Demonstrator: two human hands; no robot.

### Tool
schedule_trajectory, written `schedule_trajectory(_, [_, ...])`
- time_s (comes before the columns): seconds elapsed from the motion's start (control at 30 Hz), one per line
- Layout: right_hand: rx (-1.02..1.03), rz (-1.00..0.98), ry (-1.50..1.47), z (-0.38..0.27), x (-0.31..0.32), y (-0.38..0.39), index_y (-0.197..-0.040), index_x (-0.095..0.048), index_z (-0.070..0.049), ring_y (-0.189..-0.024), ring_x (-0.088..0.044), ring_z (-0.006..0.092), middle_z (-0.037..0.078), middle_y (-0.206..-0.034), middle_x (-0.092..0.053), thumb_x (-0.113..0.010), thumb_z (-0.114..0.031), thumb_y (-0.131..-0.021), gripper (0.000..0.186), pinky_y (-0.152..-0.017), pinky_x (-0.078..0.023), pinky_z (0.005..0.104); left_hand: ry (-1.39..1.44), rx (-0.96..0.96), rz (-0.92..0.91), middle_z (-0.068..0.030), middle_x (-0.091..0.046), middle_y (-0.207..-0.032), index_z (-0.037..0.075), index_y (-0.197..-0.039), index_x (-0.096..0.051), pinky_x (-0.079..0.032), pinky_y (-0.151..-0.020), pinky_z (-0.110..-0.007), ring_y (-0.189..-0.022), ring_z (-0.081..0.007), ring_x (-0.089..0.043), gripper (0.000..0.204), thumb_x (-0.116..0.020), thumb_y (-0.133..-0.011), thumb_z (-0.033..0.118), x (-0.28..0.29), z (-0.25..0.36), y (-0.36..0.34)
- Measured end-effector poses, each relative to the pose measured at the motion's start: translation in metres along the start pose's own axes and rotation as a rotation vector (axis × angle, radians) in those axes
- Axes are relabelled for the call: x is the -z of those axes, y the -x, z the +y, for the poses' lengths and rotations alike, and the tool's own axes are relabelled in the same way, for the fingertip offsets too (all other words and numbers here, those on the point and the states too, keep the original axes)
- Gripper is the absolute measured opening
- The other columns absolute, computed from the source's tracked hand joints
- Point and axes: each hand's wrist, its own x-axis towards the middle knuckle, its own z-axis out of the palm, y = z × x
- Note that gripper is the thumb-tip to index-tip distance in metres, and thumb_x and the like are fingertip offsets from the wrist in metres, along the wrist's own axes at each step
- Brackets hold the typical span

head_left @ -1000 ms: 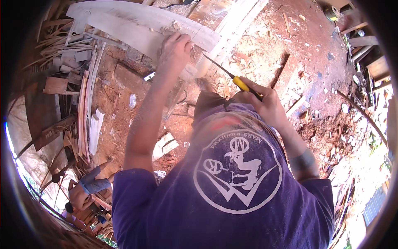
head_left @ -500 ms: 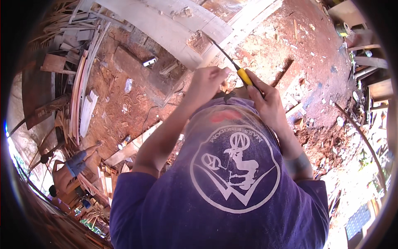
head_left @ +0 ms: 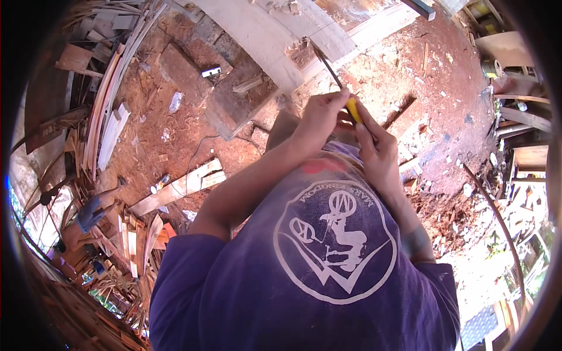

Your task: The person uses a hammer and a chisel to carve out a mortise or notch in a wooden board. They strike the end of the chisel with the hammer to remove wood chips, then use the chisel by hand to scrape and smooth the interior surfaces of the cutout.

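Note:
My right hand (head_left: pixel 377 140) is closed around the yellow handle of a long, thin tool (head_left: pixel 353 110) with a dark shaft. My left hand (head_left: pixel 321 117) closes at the front of that handle, where the shaft begins. The shaft points up and left, and its tip meets a rough, chipped recess (head_left: pixel 300 54) in a pale wooden board (head_left: pixel 252 41). A second pale length of wood (head_left: pixel 383 26) runs off to the upper right of the recess. Whether the tip is a blade or a point is too small to tell.
A block (head_left: pixel 243 105) lies beside the board on reddish ground strewn with chips. Long strips (head_left: pixel 114 88) curve along the left, with a loose plank (head_left: pixel 178 186) nearer. Another person (head_left: pixel 93 213) is at the lower left. Timber (head_left: pixel 521 117) is stacked at right.
My left hand, which was apart from the tool, has come right onto the front of its handle. The view has shifted slightly, and the tip stays at the recess.

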Motion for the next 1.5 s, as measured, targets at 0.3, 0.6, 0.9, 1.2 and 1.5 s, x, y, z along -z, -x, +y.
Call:
schedule_trajectory(0.3, [0.209, 0.086, 0.014, 0.015, -0.013, -0.018, -0.142, -0.059, 0.0, -0.081, -0.073, 0.0262, 0.027, -0.099, -0.073, -0.056, -0.003, -0.097, 0.045, -0.076, -0.056, 0.0384, -0.081, 0.015, 0.09, -0.011, -0.071, -0.096, -0.005, -0.11, -0.07, -0.059, -0.076, -0.031, -0.084, -0.0188, -0.07, 0.04, -0.054, -0.108, 0.032, 0.008, 0.004, -0.009])
schedule_trajectory(0.6, [-0.054, -0.019, 0.075, 0.025, -0.003, -0.022, -0.143, -0.059, -0.002, -0.087, -0.062, 0.0077, 0.018, -0.106, -0.076, -0.056, -0.008, -0.102, 0.041, -0.08, -0.052, 0.0268, -0.094, -0.043, 0.215, -0.0107, -0.071, -0.094, -0.002, -0.106, -0.07, -0.06, -0.074, -0.03, -0.078, -0.0161, -0.071, 0.04, -0.051, -0.109, 0.032, 0.005, -0.01, -0.028])
schedule_trajectory(0.9, [0.144, 0.085, -0.093, 0.028, -0.004, -0.029, -0.139, -0.063, -0.005, -0.085, -0.065, 0.0102, 0.012, -0.096, -0.076, -0.058, -0.012, -0.102, 0.038, -0.078, -0.053, 0.0289, -0.021, -0.043, 0.226, -0.0076, -0.068, -0.096, -0.001, -0.112, -0.068, -0.058, -0.07, -0.028, -0.08, -0.0152, -0.068, 0.04, -0.052, -0.109, 0.036, -0.003, -0.006, -0.025])
schedule_trajectory(1.2, [0.501, 0.008, 0.268, 0.02, 0.028, -0.047, -0.134, -0.067, -0.003, -0.062, -0.066, 0.0326, 0.026, -0.085, -0.07, -0.065, -0.008, -0.095, 0.039, -0.063, -0.052, 0.042, 0.313, -0.072, -0.034, -0.0054, -0.065, -0.105, 0.006, -0.118, -0.06, -0.051, -0.081, -0.034, -0.095, -0.0171, -0.063, 0.036, -0.044, -0.111, 0.038, 0.006, -0.021, -0.046])
schedule_trajectory(1.5, [0.273, 0.038, 0.07, 0.025, 0.011, -0.014, -0.146, -0.056, -0.006, -0.071, -0.068, 0.0218, 0.023, -0.088, -0.072, -0.059, -0.004, -0.098, 0.049, -0.073, -0.054, 0.0352, -0.067, -0.049, 0.011, -0.0083, -0.068, -0.103, 0.002, -0.117, -0.063, -0.058, -0.078, -0.032, -0.088, -0.0181, -0.069, 0.039, -0.047, -0.111, 0.037, -0.001, -0.004, -0.011])
